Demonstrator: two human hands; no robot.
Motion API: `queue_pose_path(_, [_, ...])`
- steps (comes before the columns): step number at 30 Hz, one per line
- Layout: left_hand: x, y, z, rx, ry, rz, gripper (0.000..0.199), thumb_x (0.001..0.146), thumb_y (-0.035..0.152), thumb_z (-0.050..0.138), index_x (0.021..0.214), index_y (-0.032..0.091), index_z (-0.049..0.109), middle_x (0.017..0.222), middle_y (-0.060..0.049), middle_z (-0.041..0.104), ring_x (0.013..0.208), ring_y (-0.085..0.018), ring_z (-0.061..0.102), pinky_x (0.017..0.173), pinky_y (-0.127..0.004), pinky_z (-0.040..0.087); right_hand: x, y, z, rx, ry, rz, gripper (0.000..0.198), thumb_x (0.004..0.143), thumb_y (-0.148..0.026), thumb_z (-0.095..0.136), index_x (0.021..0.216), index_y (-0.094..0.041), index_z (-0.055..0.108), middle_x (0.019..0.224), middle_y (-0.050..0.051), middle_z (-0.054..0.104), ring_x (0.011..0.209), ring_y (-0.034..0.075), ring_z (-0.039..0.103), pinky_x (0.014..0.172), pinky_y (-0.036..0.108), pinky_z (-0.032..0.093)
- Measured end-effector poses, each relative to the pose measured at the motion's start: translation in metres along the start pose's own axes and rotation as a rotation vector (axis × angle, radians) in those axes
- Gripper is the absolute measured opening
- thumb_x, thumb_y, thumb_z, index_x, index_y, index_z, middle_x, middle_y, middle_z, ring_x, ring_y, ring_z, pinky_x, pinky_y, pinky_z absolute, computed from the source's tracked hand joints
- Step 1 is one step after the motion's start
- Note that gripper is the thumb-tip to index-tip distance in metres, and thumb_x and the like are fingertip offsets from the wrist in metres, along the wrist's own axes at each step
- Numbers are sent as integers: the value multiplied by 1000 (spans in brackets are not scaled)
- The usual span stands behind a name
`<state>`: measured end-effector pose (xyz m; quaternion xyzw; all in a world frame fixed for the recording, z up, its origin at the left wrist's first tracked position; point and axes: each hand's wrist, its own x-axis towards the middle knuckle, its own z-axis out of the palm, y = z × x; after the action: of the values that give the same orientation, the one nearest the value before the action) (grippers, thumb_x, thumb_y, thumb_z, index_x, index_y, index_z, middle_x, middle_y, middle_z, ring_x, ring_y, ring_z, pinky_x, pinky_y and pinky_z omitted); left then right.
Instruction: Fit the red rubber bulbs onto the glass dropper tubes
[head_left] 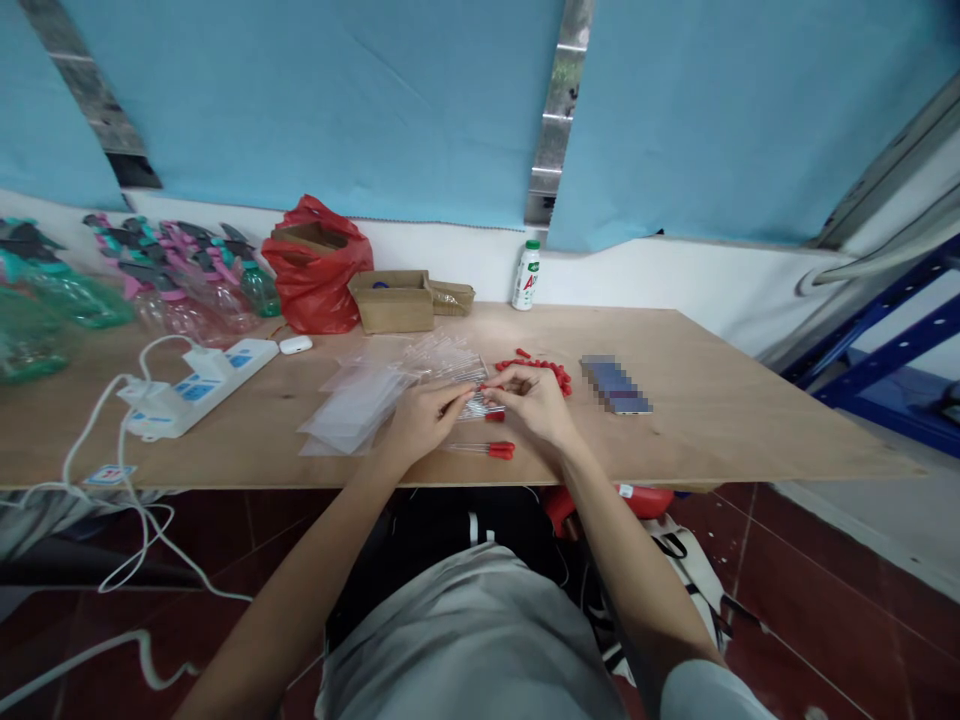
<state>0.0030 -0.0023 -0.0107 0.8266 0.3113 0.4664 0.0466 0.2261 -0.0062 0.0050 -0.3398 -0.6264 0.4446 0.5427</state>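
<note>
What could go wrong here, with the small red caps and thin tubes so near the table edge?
The finished droppers lie close to the table edge; a sweep of the left hand or right hand might roll them off. The loose red caps could scatter in the same way. The clear bags overlap loosely and may slide if a forearm pushes them.

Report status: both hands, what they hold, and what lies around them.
Left hand and right hand pinch a clear dropper tube. Finished red-capped dropper lies nearer. Red caps behind, plastic bags left.
</note>
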Motion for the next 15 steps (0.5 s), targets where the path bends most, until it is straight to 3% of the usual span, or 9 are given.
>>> queue_pose_path(8, [2,2,-5,23,-105,-13,29,109,28,58,123,23,82,100,-7,83,87,-21,78,76,-33,58,0,4,0,-40,-2,8,34,70,-47,98,85,-20,82,84,7,83,72,21,77,71,33,65])
queue_pose_path(15, [-2,2,-7,48,-141,-6,31,110,30,56,126,25,82,111,-7,84,96,-22,79,83,-34,59,-3,3,-5,-158,-38,-31,32,76,-48,94,87,-19,84,84,7,82,72,22,78,72,35,65])
